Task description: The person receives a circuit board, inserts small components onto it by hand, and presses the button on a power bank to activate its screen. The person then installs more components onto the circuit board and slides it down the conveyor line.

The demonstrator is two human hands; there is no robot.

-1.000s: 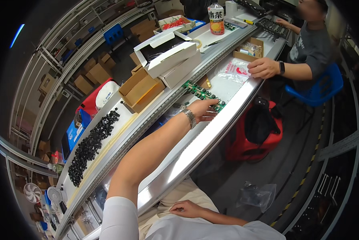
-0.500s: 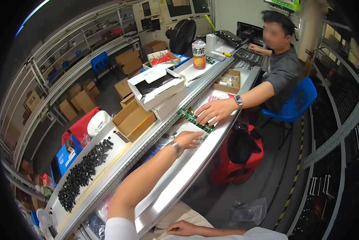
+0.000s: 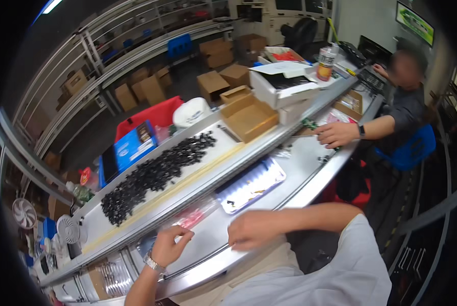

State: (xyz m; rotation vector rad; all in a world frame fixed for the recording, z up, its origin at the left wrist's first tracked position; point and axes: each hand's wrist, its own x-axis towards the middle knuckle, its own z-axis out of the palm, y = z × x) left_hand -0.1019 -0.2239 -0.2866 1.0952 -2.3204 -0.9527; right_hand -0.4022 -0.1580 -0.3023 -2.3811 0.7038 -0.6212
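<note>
My left hand (image 3: pixel 170 247), with a metal watch on its wrist, is over the near edge of the workbench, its thumb and fingers slightly apart and nothing seen in them. Beside it lies a clear plastic bag (image 3: pixel 192 217) with pink things in it. My right hand (image 3: pixel 254 229) is bent inward across the bench's front edge, its fingers curled and smeared by motion. Just beyond it sits a pale lavender tray (image 3: pixel 251 184) with ridges and a few small pieces. A co-worker's hand (image 3: pixel 338 134) rests by a green circuit board (image 3: pixel 309 123), farther right.
Many small black parts (image 3: pixel 157 178) are heaped on the raised shelf (image 3: pixel 228 162). An open cardboard box (image 3: pixel 249 117) and a white box (image 3: pixel 279 84) stand behind it. A bottle (image 3: pixel 326 62) is farther back. The co-worker sits on a blue chair (image 3: pixel 409 148) at right.
My view has swung left. My left hand has drawn back from the circuit board towards me; my right hand has risen from my lap to the bench edge. The tray has come into view.
</note>
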